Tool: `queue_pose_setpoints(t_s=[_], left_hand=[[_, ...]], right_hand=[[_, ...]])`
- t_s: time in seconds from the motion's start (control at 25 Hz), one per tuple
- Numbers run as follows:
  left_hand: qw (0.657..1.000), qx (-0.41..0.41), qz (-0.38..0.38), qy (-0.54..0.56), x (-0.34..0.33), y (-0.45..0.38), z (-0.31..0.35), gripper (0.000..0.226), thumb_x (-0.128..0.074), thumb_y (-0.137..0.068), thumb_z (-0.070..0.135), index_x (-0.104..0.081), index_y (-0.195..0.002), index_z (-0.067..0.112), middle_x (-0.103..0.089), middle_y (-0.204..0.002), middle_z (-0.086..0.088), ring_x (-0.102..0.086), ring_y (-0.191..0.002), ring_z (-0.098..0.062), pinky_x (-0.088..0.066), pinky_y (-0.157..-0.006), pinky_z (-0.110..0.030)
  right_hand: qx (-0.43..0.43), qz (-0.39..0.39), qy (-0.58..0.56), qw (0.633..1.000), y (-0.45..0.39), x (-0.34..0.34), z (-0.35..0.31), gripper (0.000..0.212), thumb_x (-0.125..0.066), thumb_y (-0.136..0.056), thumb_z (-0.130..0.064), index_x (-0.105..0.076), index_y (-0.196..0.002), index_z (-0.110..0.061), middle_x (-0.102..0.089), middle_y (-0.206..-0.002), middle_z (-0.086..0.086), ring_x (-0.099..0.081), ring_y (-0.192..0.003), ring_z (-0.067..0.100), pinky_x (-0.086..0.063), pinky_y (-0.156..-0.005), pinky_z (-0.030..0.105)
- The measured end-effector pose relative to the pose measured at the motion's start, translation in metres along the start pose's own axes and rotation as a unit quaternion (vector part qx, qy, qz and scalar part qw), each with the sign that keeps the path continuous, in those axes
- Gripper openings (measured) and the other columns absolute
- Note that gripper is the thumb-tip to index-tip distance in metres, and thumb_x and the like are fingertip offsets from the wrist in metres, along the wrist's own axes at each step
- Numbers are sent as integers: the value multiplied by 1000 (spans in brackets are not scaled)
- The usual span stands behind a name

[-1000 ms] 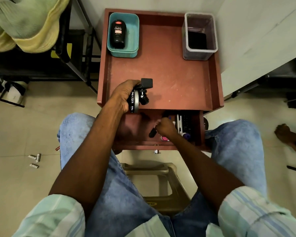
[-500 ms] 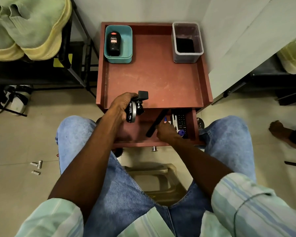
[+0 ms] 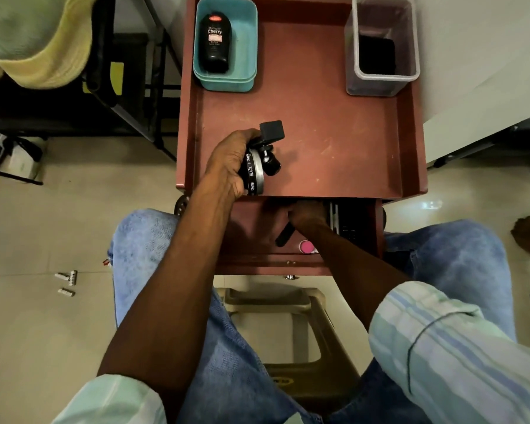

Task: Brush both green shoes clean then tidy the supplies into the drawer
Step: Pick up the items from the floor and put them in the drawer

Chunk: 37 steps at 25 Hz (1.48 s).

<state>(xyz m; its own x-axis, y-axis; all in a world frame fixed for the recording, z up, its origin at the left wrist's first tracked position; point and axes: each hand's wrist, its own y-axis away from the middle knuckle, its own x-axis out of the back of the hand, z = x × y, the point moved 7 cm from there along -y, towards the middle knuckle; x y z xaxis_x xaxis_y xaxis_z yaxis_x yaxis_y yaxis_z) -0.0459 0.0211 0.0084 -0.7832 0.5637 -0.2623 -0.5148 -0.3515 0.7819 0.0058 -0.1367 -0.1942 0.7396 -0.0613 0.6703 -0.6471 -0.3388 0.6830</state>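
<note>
Head view, person seated, looking down at a red-brown bench point(image 3: 334, 142) with a raised rim and an open drawer point(image 3: 257, 261) pulled out below its near edge.

Left hand point(image 3: 227, 166) is over the near-left part of the bench top, fingers curled round a round polish tin point(image 3: 253, 172) held on edge, lettering "Cherry BLACK" readable on the rim. The same hand also grips small black items: a squarish black block point(image 3: 272, 131) sticking up above the fingers and a rounded black piece point(image 3: 271, 162) next to the tin. What those are, cannot tell.

Right hand point(image 3: 308, 214) is inside the drawer, reaching under the bench top, fingers curled and in shadow. A dark handle-like object point(image 3: 285, 235) pokes out just below it; whether the hand actually grips it, cannot tell. A pink round thing point(image 3: 306, 246) lies near the drawer front, beside the right forearm. More dark items point(image 3: 348, 221) lie at the drawer's right side, too dark to name.

Far-left on the bench: teal tub point(image 3: 248, 44) with a black "Cherry" bottle point(image 3: 215, 42) lying in it. Far-right: clear container point(image 3: 410, 47) with something black at the bottom.

One green shoe point(image 3: 28, 38) with a yellow sole sits on a black rack point(image 3: 123, 96) at upper left. Small metal bits point(image 3: 66, 281) on the floor at left. Plastic stool point(image 3: 303, 332) between the knees.
</note>
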Motion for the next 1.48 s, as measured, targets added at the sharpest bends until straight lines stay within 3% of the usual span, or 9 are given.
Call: queue_pose_setpoints(t_s=[0.12,0.2,0.36,0.8,0.96,1.16,1.24,1.4,1.48], left_hand=[[1000,-13,10,2,5,-7,4,9,-57,-88,11,-64,-84,7,-64,-59,-6,-57,-44,-15,-44,-42,-19],[1000,-20,9,5,5,-9,6,8,-58,-87,11,-65,-85,7,-64,-61,-7,-57,-45,-16,-44,-41,-19],[1000,-23,2,18,-1,-6,6,7,-59,-86,9,-63,-81,6,-63,-56,-6,-58,-48,-17,-45,-43,-20],[999,-26,27,-4,3,-4,6,10,-57,-89,11,-65,-83,7,-65,-63,-9,-58,-43,-16,-44,-39,-20],[999,-24,27,-29,6,-3,6,11,-58,-88,11,-64,-81,6,-64,-66,-9,-57,-43,-16,-44,-39,-20],[989,-11,27,-144,14,0,-3,15,-59,-87,15,-66,-77,7,-68,-65,-8,-60,-51,-19,-46,-46,-20],[984,-5,25,-177,12,4,-9,16,-61,-86,15,-66,-72,7,-68,-60,-7,-61,-56,-22,-50,-60,-27],[982,5,11,-189,2,18,-25,17,-63,-86,13,-64,-72,3,-63,-58,-10,-57,-41,-20,-50,-51,-26],[982,-3,23,-188,5,19,-27,15,-68,-83,14,-66,-74,3,-61,-61,-12,-57,-44,-22,-52,-51,-27]], right_hand=[[-7,-7,-20,1000,7,2,-1,56,-80,-66,-53,-74,-97,-6,-67,-110,3,-60,-100,25,-50,-94,30],[4,34,40,999,10,8,3,19,-75,-77,-11,-71,-93,-1,-67,-102,7,-62,-96,27,-50,-85,29],[16,57,100,993,13,14,6,24,-47,-95,-9,-60,-114,1,-63,-118,17,-61,-109,30,-49,-87,33],[58,39,125,990,0,-1,-5,49,-62,-90,-16,-46,-133,1,-48,-137,19,-46,-126,32,-35,-105,32],[59,50,106,991,15,10,-5,34,-59,-89,-14,-59,-120,1,-59,-124,19,-58,-112,33,-47,-89,32],[23,-187,-113,976,81,30,-18,6,-59,-89,-6,-63,-85,-6,-66,-94,24,-57,-62,22,-41,-50,23],[66,-169,-282,942,117,58,-36,10,-61,-88,-3,-64,-80,-8,-65,-82,20,-53,-52,17,-38,-42,20],[143,-95,-605,778,157,109,-62,33,-64,-91,-18,-53,-121,-17,-65,-97,8,-63,-73,20,-50,-61,31],[160,-54,-569,805,164,112,-71,42,-70,-88,-28,-52,-126,-26,-67,-99,8,-62,-74,20,-52,-66,35]])
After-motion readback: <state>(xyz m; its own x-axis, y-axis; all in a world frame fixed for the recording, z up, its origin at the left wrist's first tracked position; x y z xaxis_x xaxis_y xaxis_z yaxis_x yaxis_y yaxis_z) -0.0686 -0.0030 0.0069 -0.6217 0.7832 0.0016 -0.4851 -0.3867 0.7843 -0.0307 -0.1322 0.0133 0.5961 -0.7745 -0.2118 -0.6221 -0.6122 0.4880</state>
